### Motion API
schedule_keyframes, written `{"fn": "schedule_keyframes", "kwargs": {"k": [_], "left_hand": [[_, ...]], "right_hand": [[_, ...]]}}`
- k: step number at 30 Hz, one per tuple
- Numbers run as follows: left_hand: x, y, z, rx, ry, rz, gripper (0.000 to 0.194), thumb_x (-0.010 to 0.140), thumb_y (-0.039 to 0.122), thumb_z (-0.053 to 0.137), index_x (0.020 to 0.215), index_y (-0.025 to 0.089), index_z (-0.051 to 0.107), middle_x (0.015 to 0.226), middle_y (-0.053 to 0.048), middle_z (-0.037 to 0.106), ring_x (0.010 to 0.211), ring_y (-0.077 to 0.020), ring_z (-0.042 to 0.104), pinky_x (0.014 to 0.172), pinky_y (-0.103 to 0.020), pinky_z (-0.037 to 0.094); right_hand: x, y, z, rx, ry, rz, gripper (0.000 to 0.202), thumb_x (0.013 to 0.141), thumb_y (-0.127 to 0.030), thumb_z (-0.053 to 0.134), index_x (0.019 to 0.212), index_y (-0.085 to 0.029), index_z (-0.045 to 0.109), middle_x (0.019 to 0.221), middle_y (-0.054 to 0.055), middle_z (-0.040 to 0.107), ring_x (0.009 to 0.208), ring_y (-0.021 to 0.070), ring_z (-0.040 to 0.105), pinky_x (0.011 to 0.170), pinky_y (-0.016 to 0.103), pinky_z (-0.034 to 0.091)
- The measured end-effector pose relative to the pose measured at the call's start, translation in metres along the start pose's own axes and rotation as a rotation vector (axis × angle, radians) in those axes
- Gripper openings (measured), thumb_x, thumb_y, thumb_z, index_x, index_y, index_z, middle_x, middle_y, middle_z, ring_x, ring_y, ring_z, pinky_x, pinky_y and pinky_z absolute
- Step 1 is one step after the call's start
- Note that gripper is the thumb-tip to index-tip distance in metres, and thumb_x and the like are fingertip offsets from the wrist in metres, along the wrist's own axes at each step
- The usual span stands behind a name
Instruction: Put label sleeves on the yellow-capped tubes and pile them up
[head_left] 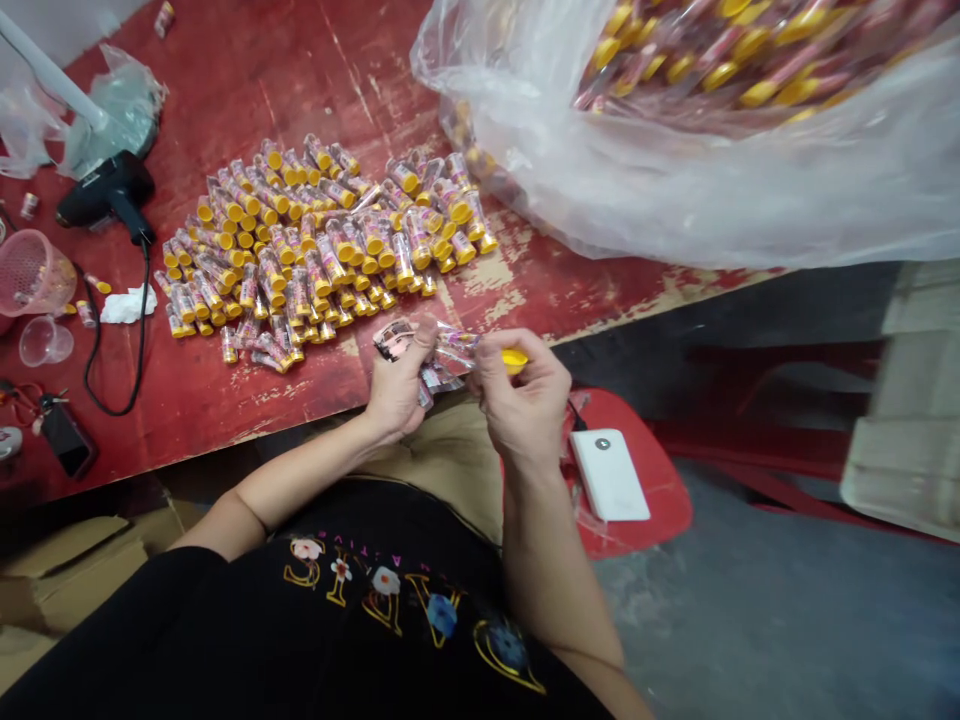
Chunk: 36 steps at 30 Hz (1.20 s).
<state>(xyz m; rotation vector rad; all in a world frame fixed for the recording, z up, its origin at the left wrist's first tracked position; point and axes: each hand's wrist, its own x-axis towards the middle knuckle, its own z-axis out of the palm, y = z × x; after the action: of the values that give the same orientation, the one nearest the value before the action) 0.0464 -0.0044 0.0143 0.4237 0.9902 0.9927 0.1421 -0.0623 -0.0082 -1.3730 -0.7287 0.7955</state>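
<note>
At the front edge of the red table, my left hand (397, 393) is closed around clear plastic sleeves (444, 372) with pink print; a shiny printed piece (394, 340) shows beside its thumb. Just to the right, my right hand (523, 393) pinches a small tube by its yellow cap (514, 361), and its fingertips meet the ends of the sleeves. Fingers hide most of that tube. Beyond my hands, a large pile of clear tubes with yellow caps (307, 240) lies on the table.
A big plastic bag (637, 190) of capped tubes fills the back right. At left are a black heat gun (112, 190) with its cord, a pink basket (37, 275), a clear cup (46, 341) and a phone (67, 437). A white power bank (611, 475) lies on a red stool (667, 500).
</note>
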Motion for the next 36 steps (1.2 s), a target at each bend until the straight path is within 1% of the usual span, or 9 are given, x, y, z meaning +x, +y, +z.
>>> {"fn": "schedule_keyframes", "kwargs": {"k": [4,9,13,17,21,25,29,33,36], "left_hand": [[0.004,0.003,-0.001,0.018,-0.009,-0.093,0.057,0.067,0.052,0.092,0.065,0.019,0.044,0.057,0.009,0.039,0.052,-0.0049,0.038,0.053,-0.021,0.033],[0.004,-0.001,-0.005,0.024,-0.068,-0.165,0.059,0.067,0.055,0.091,0.066,0.019,0.044,0.058,0.008,0.040,0.051,-0.0042,0.038,0.049,-0.020,0.032],[0.001,-0.004,-0.007,0.048,-0.102,-0.231,0.057,0.068,0.053,0.091,0.066,0.019,0.045,0.058,0.007,0.043,0.050,-0.0045,0.042,0.048,-0.021,0.034],[0.000,-0.003,-0.007,0.060,-0.116,-0.275,0.056,0.068,0.055,0.090,0.066,0.019,0.047,0.058,0.007,0.046,0.049,-0.0049,0.046,0.048,-0.021,0.037],[0.005,-0.005,-0.009,0.054,-0.109,-0.277,0.055,0.063,0.056,0.092,0.074,0.018,0.054,0.062,0.005,0.057,0.050,-0.0065,0.053,0.054,-0.022,0.044],[0.010,-0.008,-0.014,0.157,-0.078,-0.242,0.058,0.059,0.060,0.093,0.075,0.017,0.055,0.060,0.006,0.057,0.049,-0.0062,0.052,0.051,-0.021,0.039],[0.010,-0.009,-0.016,0.181,-0.062,-0.180,0.062,0.055,0.062,0.093,0.072,0.017,0.054,0.059,0.007,0.055,0.048,-0.0049,0.048,0.051,-0.021,0.036],[0.003,-0.010,-0.014,0.134,-0.094,-0.207,0.059,0.054,0.057,0.095,0.076,0.015,0.060,0.064,0.005,0.060,0.054,-0.0063,0.052,0.058,-0.023,0.042],[-0.001,-0.011,-0.012,0.091,-0.133,-0.235,0.058,0.052,0.052,0.098,0.080,0.014,0.064,0.072,0.002,0.067,0.064,-0.0092,0.060,0.070,-0.025,0.048]], "right_hand": [[-0.004,-0.010,-0.012,0.165,0.011,-0.101,0.032,0.095,-0.051,0.062,0.120,-0.032,0.067,0.095,0.003,0.060,0.081,0.0149,0.063,0.078,0.033,0.058],[-0.003,-0.013,-0.014,0.174,0.157,-0.306,0.022,0.093,-0.044,0.069,0.114,-0.036,0.071,0.112,0.003,0.066,0.105,0.0198,0.068,0.101,0.042,0.056],[-0.001,-0.001,-0.009,0.154,0.229,-0.328,0.025,0.096,-0.043,0.065,0.121,-0.041,0.068,0.119,0.003,0.065,0.109,0.0208,0.067,0.092,0.039,0.058],[-0.006,0.008,-0.008,0.104,0.287,-0.269,0.031,0.096,-0.046,0.065,0.125,-0.038,0.066,0.119,0.005,0.064,0.091,0.0179,0.067,0.072,0.033,0.059],[-0.014,0.006,-0.009,0.097,0.379,-0.353,0.024,0.088,-0.028,0.077,0.111,-0.032,0.073,0.108,0.002,0.069,0.095,0.0175,0.068,0.078,0.032,0.060],[-0.022,0.000,-0.016,0.068,0.377,-0.349,0.032,0.079,-0.018,0.084,0.109,-0.028,0.075,0.108,0.001,0.072,0.099,0.0168,0.071,0.080,0.030,0.062],[-0.030,-0.003,-0.028,-0.125,0.267,-0.396,0.037,0.079,-0.014,0.083,0.113,-0.027,0.075,0.114,0.004,0.073,0.108,0.0209,0.072,0.085,0.035,0.064],[-0.038,0.002,-0.036,-0.351,0.330,-0.543,0.038,0.077,-0.015,0.086,0.111,-0.027,0.077,0.106,0.003,0.074,0.096,0.0205,0.073,0.080,0.036,0.065],[-0.044,0.004,-0.038,-0.334,0.266,-0.489,0.033,0.082,-0.018,0.082,0.114,-0.026,0.076,0.109,0.006,0.074,0.098,0.0218,0.074,0.080,0.038,0.066]]}}
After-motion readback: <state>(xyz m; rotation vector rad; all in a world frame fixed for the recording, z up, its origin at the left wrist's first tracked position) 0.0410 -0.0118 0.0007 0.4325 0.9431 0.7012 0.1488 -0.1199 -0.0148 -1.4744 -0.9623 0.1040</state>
